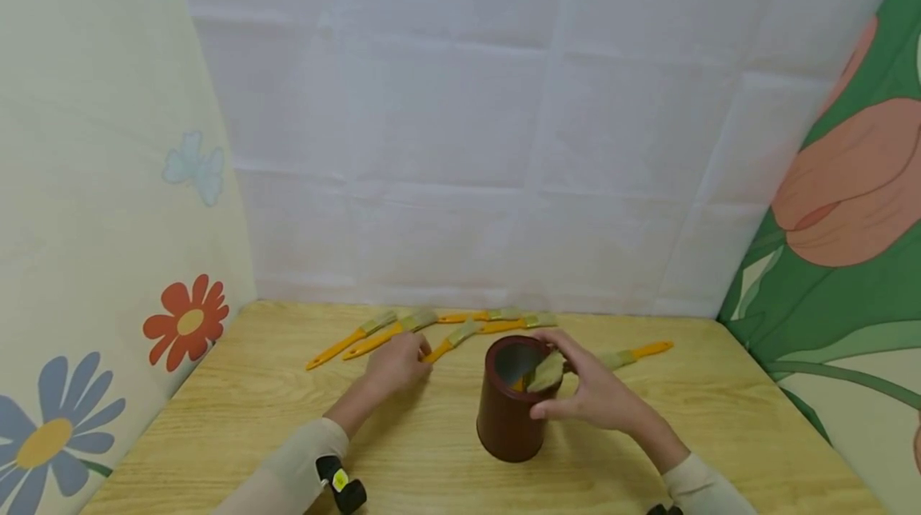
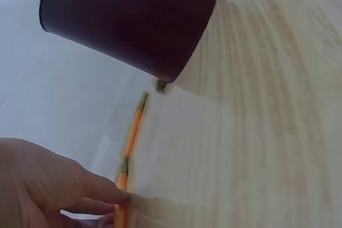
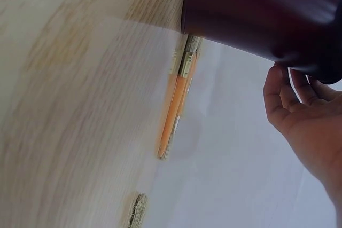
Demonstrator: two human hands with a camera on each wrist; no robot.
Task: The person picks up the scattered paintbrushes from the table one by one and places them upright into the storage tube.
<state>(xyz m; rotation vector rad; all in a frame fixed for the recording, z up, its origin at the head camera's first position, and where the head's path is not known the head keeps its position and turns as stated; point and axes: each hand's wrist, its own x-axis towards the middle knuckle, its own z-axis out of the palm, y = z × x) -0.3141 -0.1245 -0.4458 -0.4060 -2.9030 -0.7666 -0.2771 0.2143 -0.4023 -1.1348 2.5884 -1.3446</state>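
A dark maroon cup (image 1: pixel 507 419) (image 2: pixel 128 20) (image 3: pixel 256 9) stands upright on the wooden table (image 1: pixel 403 459). An orange-handled brush (image 1: pixel 545 373) sits in it handle down, bristles at the rim. My right hand (image 1: pixel 597 399) (image 3: pixel 299 110) curls over the cup's rim and holds that brush by its head. My left hand (image 1: pixel 394 367) (image 2: pixel 43 185) reaches left of the cup, its fingertips pinching the handle end of an orange brush (image 1: pixel 448 347) (image 2: pixel 133 132) lying flat. Several more orange brushes (image 1: pixel 374 333) lie in a row behind.
One brush (image 1: pixel 636 353) lies alone to the right of the cup. A white cloth wall (image 1: pixel 468 139) closes the back. Flowered panels stand at the left (image 1: pixel 108 259) and right (image 1: pixel 842 259). In the right wrist view, brushes (image 3: pixel 176 105) lie beyond the cup.
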